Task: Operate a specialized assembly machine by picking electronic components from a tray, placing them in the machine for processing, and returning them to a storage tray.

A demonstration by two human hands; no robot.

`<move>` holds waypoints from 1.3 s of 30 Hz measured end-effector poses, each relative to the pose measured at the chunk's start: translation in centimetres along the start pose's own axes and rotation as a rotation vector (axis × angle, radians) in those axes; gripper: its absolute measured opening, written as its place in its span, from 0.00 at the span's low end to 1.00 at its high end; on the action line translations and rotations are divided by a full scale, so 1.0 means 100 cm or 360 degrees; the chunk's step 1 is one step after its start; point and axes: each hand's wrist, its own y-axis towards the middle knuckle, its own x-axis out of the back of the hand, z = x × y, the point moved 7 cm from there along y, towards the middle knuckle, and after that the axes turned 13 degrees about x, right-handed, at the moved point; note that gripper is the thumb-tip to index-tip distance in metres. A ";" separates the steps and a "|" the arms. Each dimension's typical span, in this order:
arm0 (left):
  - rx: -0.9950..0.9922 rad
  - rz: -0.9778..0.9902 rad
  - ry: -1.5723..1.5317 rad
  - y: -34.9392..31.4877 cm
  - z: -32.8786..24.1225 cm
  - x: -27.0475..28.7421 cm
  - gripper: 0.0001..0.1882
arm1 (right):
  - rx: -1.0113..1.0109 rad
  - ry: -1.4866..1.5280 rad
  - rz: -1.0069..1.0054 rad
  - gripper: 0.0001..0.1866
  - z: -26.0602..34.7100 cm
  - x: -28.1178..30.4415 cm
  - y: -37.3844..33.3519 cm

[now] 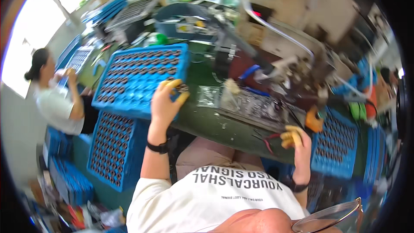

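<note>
My left hand [163, 105], its fingertips in yellow covers, pinches a small round dark part with coppery tones [183, 88]. It is held at the right edge of a blue tray [142, 108] set with rows of similar round parts [151, 62]; several pockets in the tray's lower middle hold none. My right hand [297, 143], also with yellow fingertip covers, is over the bench's front edge with its fingers curled inward. Whatever those fingers may hold is hidden. Beside them lies a pair of red-handled pliers [268, 141].
A small clear bag [208, 96] and a cluttered metal fixture [254, 108] lie on the green bench. A machine [297, 13] stands behind. Filled blue trays stand at lower left [111, 149] and right [334, 149]. Another person [58, 99] sits at far left.
</note>
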 end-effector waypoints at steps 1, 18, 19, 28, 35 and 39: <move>-0.0015 -0.0005 0.0009 0.001 0.001 -0.002 0.22 | 0.0042 -0.0050 0.0032 0.14 0.006 -0.003 0.003; 0.0113 0.0367 -0.0726 0.008 -0.044 -0.009 0.20 | 0.1059 -0.0633 -0.0313 0.21 0.059 -0.019 0.043; -0.0035 0.0467 -0.0572 0.001 -0.077 -0.023 0.20 | 0.1091 -0.0657 -0.0351 0.21 0.060 -0.013 0.035; -0.0640 0.0625 -0.0549 -0.044 -0.192 -0.128 0.24 | 0.1048 -0.0619 -0.0420 0.21 0.040 0.014 -0.015; -0.0461 0.0981 -0.0546 -0.040 -0.183 -0.150 0.24 | 0.0925 -0.0662 -0.0444 0.20 0.028 0.026 -0.015; -0.0578 0.0877 -0.0512 -0.044 -0.185 -0.151 0.23 | 0.0946 -0.0603 -0.0391 0.20 0.032 0.022 -0.012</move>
